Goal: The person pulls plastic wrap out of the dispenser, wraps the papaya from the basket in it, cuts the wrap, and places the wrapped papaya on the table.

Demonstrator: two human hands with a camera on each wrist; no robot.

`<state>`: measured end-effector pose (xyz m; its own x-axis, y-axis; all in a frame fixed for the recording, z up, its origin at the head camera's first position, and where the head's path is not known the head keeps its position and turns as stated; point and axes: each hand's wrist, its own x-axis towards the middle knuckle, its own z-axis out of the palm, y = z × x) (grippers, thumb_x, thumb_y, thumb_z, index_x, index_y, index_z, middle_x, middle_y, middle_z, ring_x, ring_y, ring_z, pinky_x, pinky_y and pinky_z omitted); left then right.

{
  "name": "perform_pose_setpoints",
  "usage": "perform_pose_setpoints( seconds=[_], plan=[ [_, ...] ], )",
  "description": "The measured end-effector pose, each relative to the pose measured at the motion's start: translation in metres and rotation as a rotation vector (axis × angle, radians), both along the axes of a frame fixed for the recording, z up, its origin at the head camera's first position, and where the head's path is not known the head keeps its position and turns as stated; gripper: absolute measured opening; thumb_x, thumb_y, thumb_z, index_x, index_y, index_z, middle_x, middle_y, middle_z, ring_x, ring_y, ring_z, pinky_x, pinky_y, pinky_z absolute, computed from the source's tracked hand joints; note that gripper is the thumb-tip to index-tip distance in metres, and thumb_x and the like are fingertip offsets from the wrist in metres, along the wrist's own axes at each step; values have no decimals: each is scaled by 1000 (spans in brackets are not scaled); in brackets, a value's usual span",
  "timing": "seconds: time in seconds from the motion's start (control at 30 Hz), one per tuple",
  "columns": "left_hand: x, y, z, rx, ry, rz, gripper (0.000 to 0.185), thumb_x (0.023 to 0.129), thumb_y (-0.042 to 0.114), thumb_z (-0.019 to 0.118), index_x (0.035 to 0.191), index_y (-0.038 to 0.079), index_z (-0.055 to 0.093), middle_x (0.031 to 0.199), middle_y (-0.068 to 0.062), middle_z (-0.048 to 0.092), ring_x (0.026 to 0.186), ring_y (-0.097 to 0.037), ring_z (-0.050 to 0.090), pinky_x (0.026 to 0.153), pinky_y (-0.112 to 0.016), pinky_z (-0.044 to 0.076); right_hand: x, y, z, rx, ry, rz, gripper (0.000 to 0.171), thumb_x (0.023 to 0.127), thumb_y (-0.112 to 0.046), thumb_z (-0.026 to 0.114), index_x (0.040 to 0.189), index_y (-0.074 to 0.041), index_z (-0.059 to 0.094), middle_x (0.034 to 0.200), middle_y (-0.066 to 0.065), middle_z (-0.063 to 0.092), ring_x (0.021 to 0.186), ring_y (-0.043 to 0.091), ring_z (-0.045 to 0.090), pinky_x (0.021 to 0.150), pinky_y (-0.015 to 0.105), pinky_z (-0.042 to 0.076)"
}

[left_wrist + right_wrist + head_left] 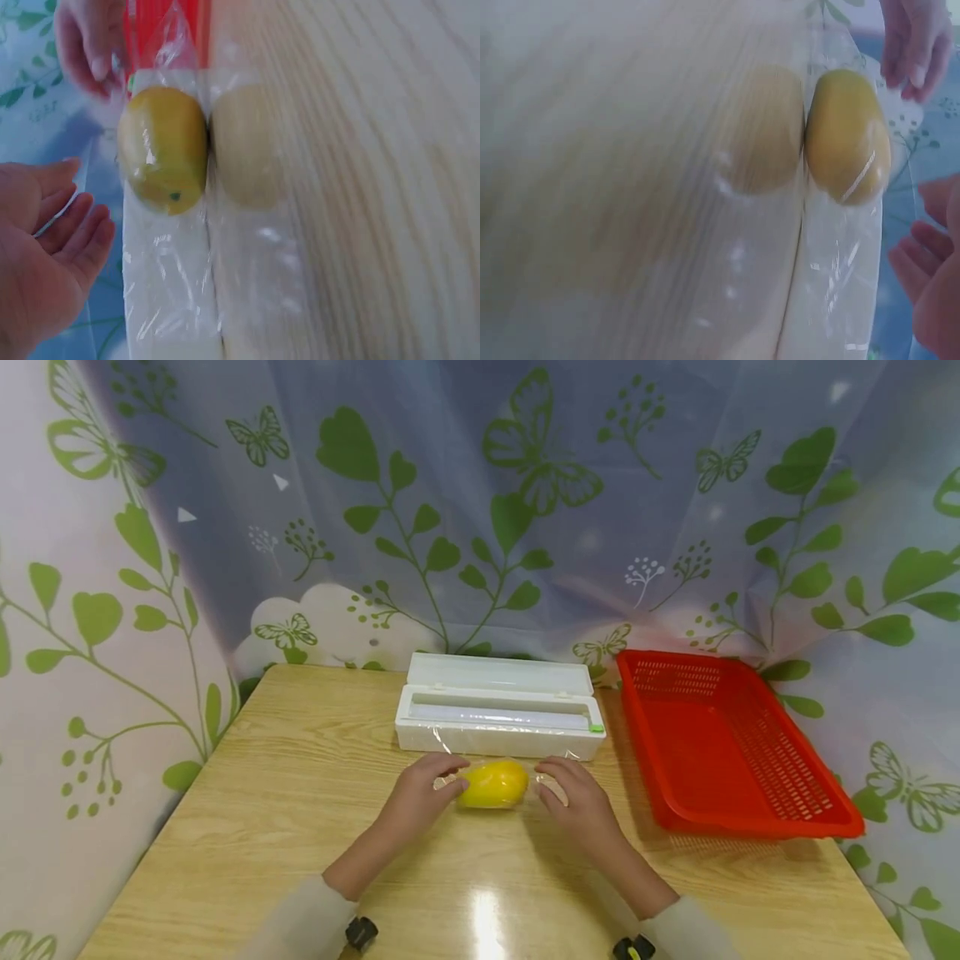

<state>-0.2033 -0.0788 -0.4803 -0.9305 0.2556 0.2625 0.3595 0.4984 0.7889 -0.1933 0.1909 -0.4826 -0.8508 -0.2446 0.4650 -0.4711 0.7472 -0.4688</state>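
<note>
A yellow mango (493, 783), covered with clear cling film (169, 277), lies on the table in front of a white cling film dispenser (502, 739). At the mango's left end is my left hand (427, 789), its thumb right at the fruit in the head view and its fingers loosely bent. My right hand (573, 797) hovers by the other end, thumb and fingers spread apart. Both wrist views show nothing pinched between the fingers. Film stretches beyond the mango (847, 139) over the tabletop, shiny and wrinkled.
The dispenser's lid (498, 675) stands raised at the back, with a film roll (498, 717) inside and a green piece (596, 728) at its right end. A red plastic basket (705, 760) sits on the right of the wooden table (262, 827). Patterned cloth (450, 527) hangs behind.
</note>
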Motion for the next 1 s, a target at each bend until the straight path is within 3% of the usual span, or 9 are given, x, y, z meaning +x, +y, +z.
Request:
perform_pose_setpoints(
  seconds=[0.17, 0.27, 0.6, 1.0],
  plan=[
    [-1, 15, -2, -98, -56, -77, 40, 94, 25, 73, 131, 12, 66, 137, -5, 61, 129, -29, 56, 106, -47, 48, -8, -15, -5, 56, -179, 93, 45, 91, -22, 76, 132, -9, 63, 144, 8, 56, 134, 30, 53, 107, 51, 47],
    [-4, 18, -4, -130, -78, -93, 43, 94, 27, 73, 133, 11, 64, 139, -7, 59, 129, -29, 56, 107, -46, 48, -12, -18, -6, 84, -242, 109, 51, 92, -28, 76, 137, -11, 59, 146, 7, 54, 136, 29, 51, 109, 49, 45],
    [-18, 16, -7, -150, -95, -117, 50, 93, 32, 74, 136, 10, 62, 139, -8, 59, 129, -28, 56, 109, -45, 46, -22, -20, -7, 128, -309, 87, 57, 92, -33, 74, 142, -14, 54, 147, 6, 54, 136, 29, 50, 111, 51, 44],
    [-37, 16, -11, -198, -95, -156, 60, 89, 30, 79, 140, 6, 57, 141, -11, 57, 129, -28, 55, 110, -45, 45, -33, -24, -7, 155, -301, 122, 69, 89, -35, 77, 148, -12, 49, 148, 7, 53, 136, 30, 50, 113, 49, 42]
  ],
)
